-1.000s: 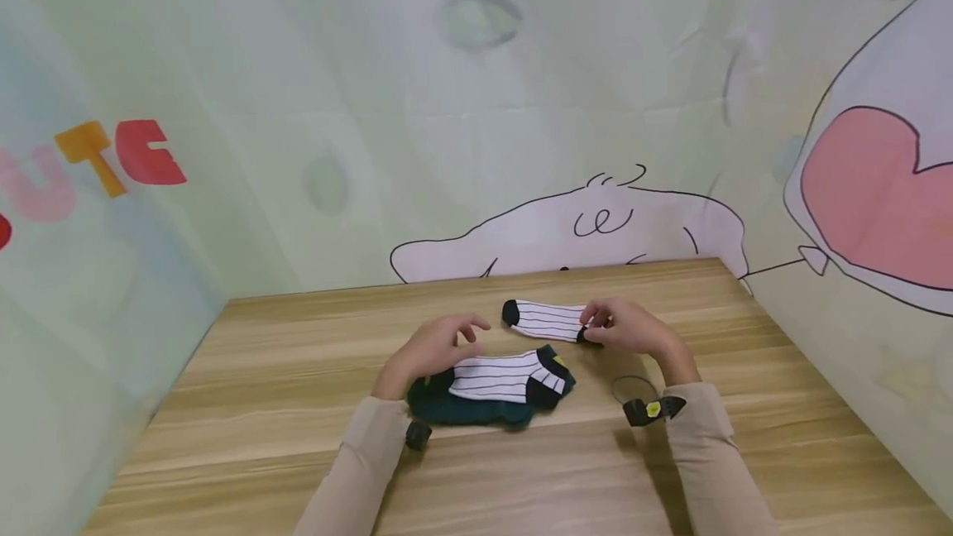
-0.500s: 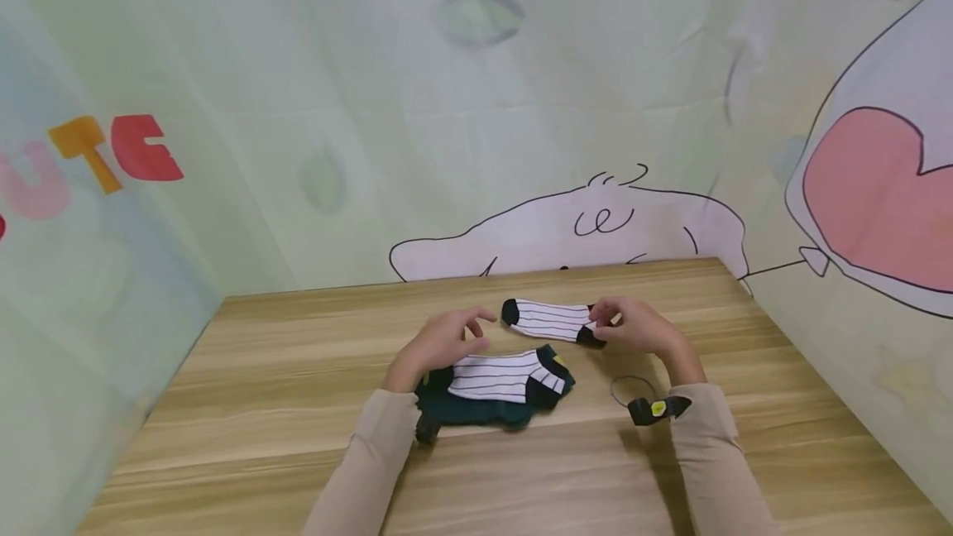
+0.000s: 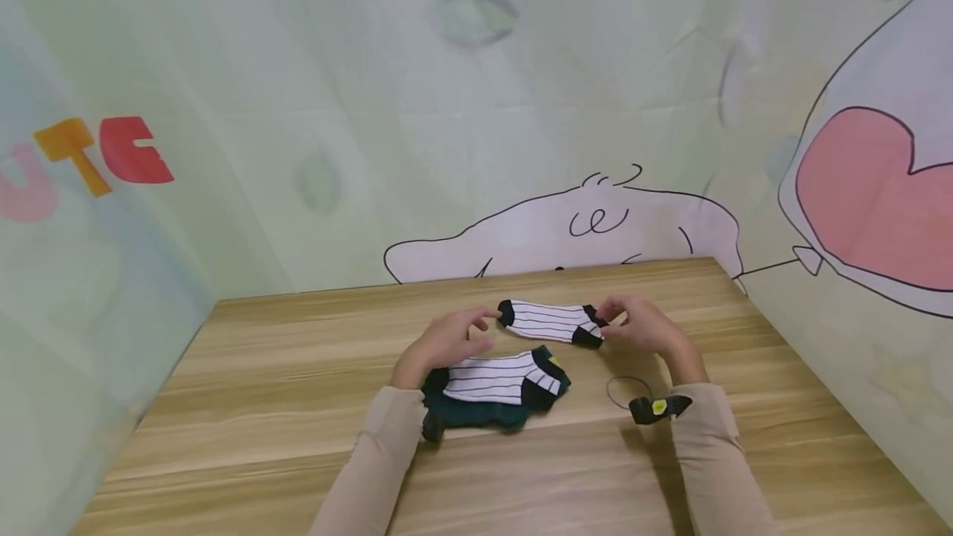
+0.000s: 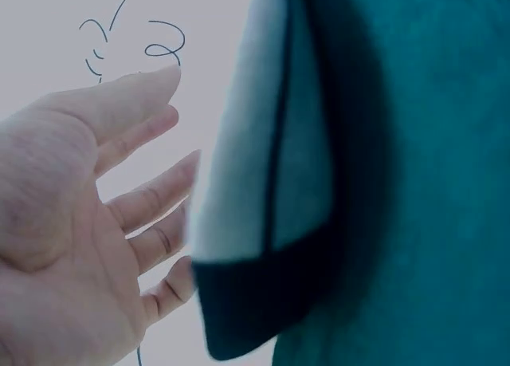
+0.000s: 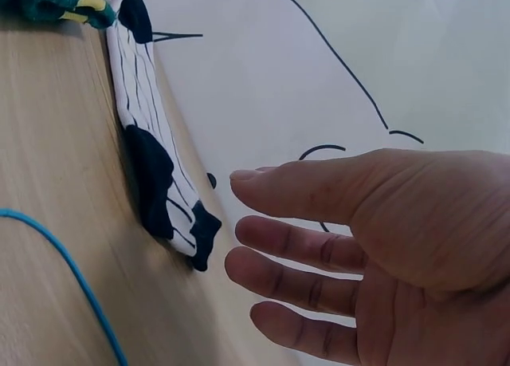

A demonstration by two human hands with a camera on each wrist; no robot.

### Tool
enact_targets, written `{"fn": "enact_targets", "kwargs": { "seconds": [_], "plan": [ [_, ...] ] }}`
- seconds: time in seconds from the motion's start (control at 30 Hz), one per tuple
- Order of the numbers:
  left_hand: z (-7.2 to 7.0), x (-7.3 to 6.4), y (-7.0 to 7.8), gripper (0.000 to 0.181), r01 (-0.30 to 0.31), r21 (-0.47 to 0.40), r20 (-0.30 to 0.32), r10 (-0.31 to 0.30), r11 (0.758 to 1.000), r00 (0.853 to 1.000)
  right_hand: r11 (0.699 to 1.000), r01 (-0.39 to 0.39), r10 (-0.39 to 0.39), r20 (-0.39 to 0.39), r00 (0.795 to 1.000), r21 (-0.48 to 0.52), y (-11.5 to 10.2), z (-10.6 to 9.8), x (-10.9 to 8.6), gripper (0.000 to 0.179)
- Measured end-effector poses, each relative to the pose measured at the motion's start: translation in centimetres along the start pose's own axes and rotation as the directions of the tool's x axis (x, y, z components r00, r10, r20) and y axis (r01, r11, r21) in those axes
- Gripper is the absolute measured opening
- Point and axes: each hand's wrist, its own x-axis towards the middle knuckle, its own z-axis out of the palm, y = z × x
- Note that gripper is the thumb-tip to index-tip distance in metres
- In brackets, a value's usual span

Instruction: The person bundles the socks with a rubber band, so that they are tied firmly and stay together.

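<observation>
A white ankle sock (image 3: 547,321) with dark pinstripes, black toe, heel and cuff lies flat near the table's back. Closer in, a matching striped sock (image 3: 484,379) lies on dark green fabric (image 3: 476,416) with a bit of yellow, apparently another sock. My left hand (image 3: 447,342) hovers above the near sock's toe end, its index fingertip right by the far sock's toe. In the left wrist view, its fingers are spread and hold nothing. My right hand (image 3: 644,329) is at the far sock's cuff; the right wrist view shows its fingers (image 5: 295,282) extended, apart from the sock.
The wood-grain table (image 3: 268,420) meets a printed cloth backdrop (image 3: 357,147) at the back and both sides. A black device (image 3: 648,409) with a thin loop is strapped to the right wrist. A blue cord (image 5: 76,274) crosses the right wrist view.
My right hand has let go of the far sock's cuff and drawn slightly right, uncovering the heel and cuff. The left hand has shifted a little right, toward that sock's toe.
</observation>
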Motion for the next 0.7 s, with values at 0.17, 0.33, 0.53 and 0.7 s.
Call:
{"fn": "enact_targets", "kwargs": {
  "seconds": [0.17,0.33,0.53,0.7],
  "plan": [
    [0.4,0.2,-0.3,0.049,-0.025,0.025,0.008,0.024,0.999,1.0,1.0,-0.01,0.01,-0.009,1.0,-0.006,0.4,0.2,0.1,0.022],
    [0.8,0.2,-0.2,0.055,-0.025,0.038,0.025,0.024,0.999,0.999,0.999,-0.021,0.02,-0.024,1.0,-0.026,0.7,0.5,0.2,0.026],
    [1.4,0.5,-0.2,0.06,-0.03,0.061,0.044,0.028,0.998,0.999,0.999,-0.034,0.034,-0.015,0.999,-0.022,0.7,0.7,0.3,0.028],
    [1.8,0.5,0.1,0.061,-0.011,0.098,0.068,0.005,0.995,0.998,1.0,-0.014,0.015,0.008,1.0,-0.017,0.9,1.0,0.3,0.029]
  ]
}}
